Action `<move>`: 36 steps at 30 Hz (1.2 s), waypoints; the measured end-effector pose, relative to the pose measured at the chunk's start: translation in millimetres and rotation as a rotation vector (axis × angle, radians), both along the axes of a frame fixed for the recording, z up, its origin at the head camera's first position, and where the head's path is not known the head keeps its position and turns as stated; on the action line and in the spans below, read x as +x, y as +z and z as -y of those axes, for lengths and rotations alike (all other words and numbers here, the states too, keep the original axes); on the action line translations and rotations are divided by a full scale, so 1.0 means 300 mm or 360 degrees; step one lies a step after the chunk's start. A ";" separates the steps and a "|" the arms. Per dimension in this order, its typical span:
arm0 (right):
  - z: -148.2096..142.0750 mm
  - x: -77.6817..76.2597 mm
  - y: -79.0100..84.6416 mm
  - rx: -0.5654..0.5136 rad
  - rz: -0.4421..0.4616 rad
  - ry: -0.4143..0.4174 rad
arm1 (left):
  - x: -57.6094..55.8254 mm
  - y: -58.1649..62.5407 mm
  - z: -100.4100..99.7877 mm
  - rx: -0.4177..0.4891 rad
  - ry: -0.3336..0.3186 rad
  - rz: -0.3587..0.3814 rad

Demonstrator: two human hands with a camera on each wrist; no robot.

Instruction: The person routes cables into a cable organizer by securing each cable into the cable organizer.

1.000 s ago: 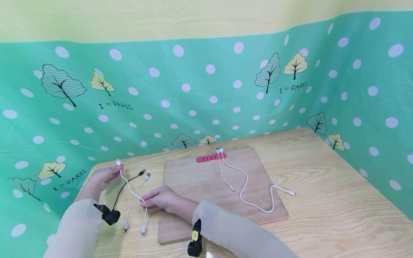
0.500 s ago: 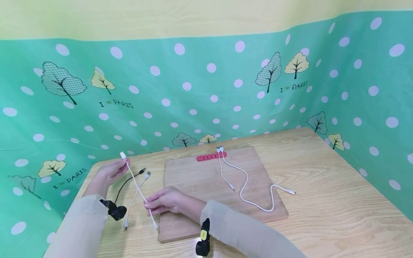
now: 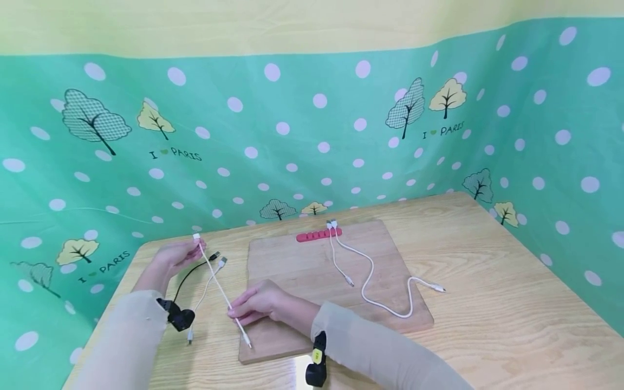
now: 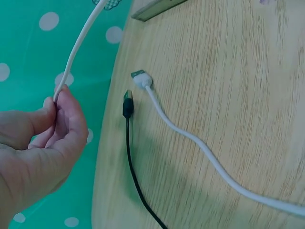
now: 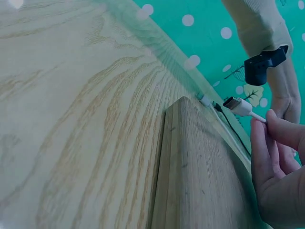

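Both hands hold one white USB cable [image 3: 218, 281], stretched slantwise between them above the table's left part. My left hand [image 3: 178, 257] pinches it just below its far plug, seen in the left wrist view with thumb and fingertips on the white cord [image 4: 76, 45]. My right hand [image 3: 258, 303] pinches it near the other end, over the board's left edge. In the right wrist view, a small metal-tipped plug [image 5: 238, 106] sticks out past the fingertips. Below the hands lie a black USB cable [image 4: 128, 148] and another white USB cable [image 4: 205, 148].
A wooden board [image 3: 287, 271] lies mid-table. At its back edge sits a red cable holder [image 3: 312, 236], with a short white cable [image 3: 336, 260] and a longer white cable [image 3: 372, 271] at its right end. A green dotted curtain [image 3: 219, 135] hangs behind the table.
Both hands have moved right with the white cable, and it is now pulled straighter. Its lower plug has swung right, from over the table to over the board. The other cables stay put.
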State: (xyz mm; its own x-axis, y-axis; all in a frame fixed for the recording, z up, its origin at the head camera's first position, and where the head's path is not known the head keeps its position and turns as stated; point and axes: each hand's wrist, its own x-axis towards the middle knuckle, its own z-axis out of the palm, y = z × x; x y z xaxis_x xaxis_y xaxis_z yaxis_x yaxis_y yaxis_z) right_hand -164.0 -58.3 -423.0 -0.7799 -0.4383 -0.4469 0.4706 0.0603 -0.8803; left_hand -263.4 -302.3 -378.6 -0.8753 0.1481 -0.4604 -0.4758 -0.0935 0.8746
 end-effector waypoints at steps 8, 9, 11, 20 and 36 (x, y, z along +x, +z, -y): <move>-0.049 -0.001 0.009 0.0057 -0.0063 -0.0034 | -0.017 0.006 -0.073 -0.0342 0.0024 -0.0167; -0.054 -0.004 0.009 0.0056 -0.0055 -0.0041 | -0.020 0.006 -0.084 -0.0357 0.0061 -0.0177; -0.065 -0.008 0.011 0.0057 -0.0052 -0.0049 | -0.028 0.003 -0.105 -0.0385 0.0094 -0.0204; -0.143 -0.007 0.020 0.0155 -0.0071 -0.0047 | -0.064 0.003 -0.214 -0.0474 0.0046 -0.0242; -0.290 -0.012 0.004 0.0114 -0.0059 0.0006 | -0.100 0.034 -0.351 -0.0439 0.0034 -0.0165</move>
State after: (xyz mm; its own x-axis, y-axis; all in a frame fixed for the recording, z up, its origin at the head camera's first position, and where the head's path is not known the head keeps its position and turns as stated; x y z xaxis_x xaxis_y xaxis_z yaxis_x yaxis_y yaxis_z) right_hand -167.5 28.8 -421.8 -0.7949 -0.4090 -0.4481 0.4374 0.1256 -0.8905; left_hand -293.5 -196.9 -368.3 -0.9214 0.0108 -0.3885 -0.3830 0.1453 0.9122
